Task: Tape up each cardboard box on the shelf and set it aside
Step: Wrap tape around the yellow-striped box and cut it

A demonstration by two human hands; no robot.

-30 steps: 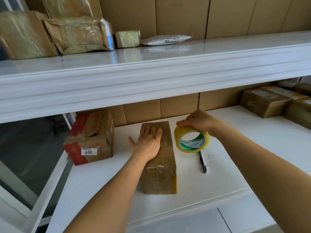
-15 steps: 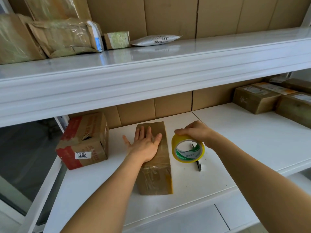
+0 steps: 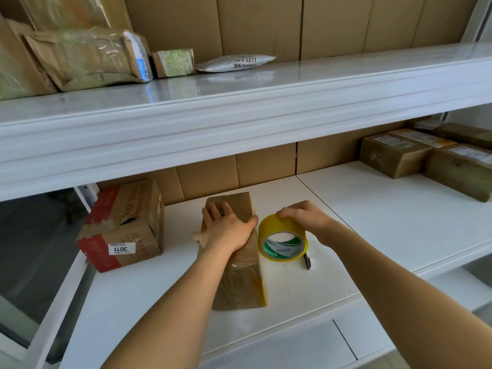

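Pressing flat left hand [image 3: 226,230] on the taped box [image 3: 234,251] mid-shelf [image 3: 372,222], right hand [image 3: 306,218] gripping the tape roll [image 3: 283,238] beside it; seemingly near done, torn red box [image 3: 122,225] probably still untaped.

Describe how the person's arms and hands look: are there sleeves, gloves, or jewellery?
Both forearms are bare as far as the picture shows; no sleeves appear. The left hand and right hand wear no gloves. No ring, watch or bracelet is visible.
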